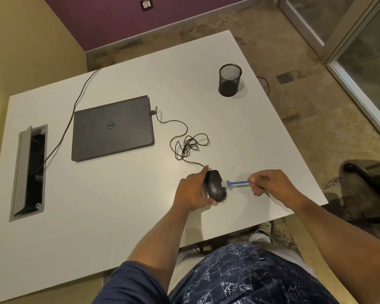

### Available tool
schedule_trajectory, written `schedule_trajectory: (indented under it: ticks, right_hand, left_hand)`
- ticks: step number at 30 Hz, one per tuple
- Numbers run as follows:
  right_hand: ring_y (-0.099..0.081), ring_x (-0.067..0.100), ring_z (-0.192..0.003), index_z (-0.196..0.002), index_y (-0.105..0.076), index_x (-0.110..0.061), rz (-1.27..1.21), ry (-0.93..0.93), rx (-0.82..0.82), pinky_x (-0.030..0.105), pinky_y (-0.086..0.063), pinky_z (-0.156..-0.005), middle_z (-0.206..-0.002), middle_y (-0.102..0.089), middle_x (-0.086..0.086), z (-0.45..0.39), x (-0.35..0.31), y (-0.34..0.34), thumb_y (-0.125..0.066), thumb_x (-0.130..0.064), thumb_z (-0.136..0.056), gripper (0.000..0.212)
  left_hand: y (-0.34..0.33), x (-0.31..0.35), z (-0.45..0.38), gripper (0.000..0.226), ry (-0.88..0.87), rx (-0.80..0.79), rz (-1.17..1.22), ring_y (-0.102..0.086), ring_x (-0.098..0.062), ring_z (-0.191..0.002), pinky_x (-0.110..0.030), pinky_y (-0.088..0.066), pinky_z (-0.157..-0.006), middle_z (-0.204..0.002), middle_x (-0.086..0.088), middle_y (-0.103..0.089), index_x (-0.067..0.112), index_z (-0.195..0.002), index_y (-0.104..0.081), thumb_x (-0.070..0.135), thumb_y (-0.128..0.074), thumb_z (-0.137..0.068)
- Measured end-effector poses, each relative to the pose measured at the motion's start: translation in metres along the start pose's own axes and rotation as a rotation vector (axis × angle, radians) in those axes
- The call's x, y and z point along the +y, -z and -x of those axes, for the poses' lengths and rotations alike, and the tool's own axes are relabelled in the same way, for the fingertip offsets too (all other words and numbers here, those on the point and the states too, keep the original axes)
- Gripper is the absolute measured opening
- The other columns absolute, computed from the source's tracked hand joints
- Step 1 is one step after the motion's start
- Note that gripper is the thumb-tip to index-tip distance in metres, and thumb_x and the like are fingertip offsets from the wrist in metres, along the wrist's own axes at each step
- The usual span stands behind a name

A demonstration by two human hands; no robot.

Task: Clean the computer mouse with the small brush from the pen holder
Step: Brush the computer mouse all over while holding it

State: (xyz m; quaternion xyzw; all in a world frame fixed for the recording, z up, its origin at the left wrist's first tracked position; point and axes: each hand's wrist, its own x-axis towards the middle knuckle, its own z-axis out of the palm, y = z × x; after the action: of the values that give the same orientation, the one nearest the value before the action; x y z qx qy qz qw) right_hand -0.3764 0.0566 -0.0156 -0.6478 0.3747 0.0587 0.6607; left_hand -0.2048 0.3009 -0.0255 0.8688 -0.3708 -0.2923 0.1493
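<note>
A black wired computer mouse (215, 187) rests on the white table (123, 202) near its front right edge. My left hand (192, 193) grips the mouse from its left side, thumb under its near end. My right hand (270, 183) pinches the handle of a small blue and white brush (236, 184), held level. The brush head touches the mouse's right side. The black mesh pen holder (229, 80) stands far back on the right, nothing visible inside.
A closed dark laptop (112, 128) lies at the table's centre left, with the mouse cable (190, 143) coiled between it and the mouse. An open cable hatch (30, 171) sits at the left. A chair base (369, 178) is right of the table.
</note>
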Motion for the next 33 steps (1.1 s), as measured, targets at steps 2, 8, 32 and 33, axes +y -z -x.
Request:
schedule_trajectory:
  ticks: [2,8,32,33]
  right_hand:
    - [-0.067,0.025,-0.061,-0.087,-0.078,0.002,0.078,-0.035,-0.015,0.031,-0.060,-0.058,-0.071,-0.072,0.019,-0.002,0.001,-0.002,-0.066,0.006,-0.093,0.014]
    - [-0.067,0.021,-0.058,-0.088,-0.080,0.002,0.140,-0.060,-0.064,0.029,-0.058,-0.058,-0.072,-0.073,0.020,0.002,0.005,0.001,-0.068,0.005,-0.091,0.013]
    - [-0.067,0.021,-0.055,-0.087,-0.078,0.004,0.073,-0.063,0.034,0.030,-0.060,-0.054,-0.070,-0.073,0.021,-0.001,0.005,0.001,-0.067,0.005,-0.093,0.012]
    - [-0.068,0.022,-0.056,-0.090,-0.078,0.006,0.037,-0.046,0.045,0.032,-0.061,-0.055,-0.072,-0.073,0.022,-0.002,0.003,0.000,-0.068,0.004,-0.093,0.010]
  left_hand:
    - [0.000,-0.001,0.000,0.133,-0.003,0.004,-0.006,-0.053,-0.024,-0.131,-0.039,-0.041,-0.102,-0.144,0.003,-0.057,0.029,-0.162,-0.020,0.070,-0.086,-0.054]
    - [-0.001,0.000,0.000,0.130,0.005,0.001,-0.006,-0.050,-0.023,-0.133,-0.040,-0.038,-0.102,-0.144,0.004,-0.056,0.031,-0.161,-0.019,0.069,-0.085,-0.056]
    - [-0.001,0.004,-0.001,0.133,-0.005,-0.013,0.002,-0.046,-0.022,-0.138,-0.044,-0.037,-0.106,-0.150,0.004,-0.051,0.030,-0.163,-0.017,0.070,-0.085,-0.056]
    - [-0.002,0.003,-0.001,0.133,-0.005,-0.015,0.000,-0.047,-0.022,-0.138,-0.044,-0.037,-0.106,-0.150,0.005,-0.052,0.030,-0.163,-0.016,0.071,-0.085,-0.056]
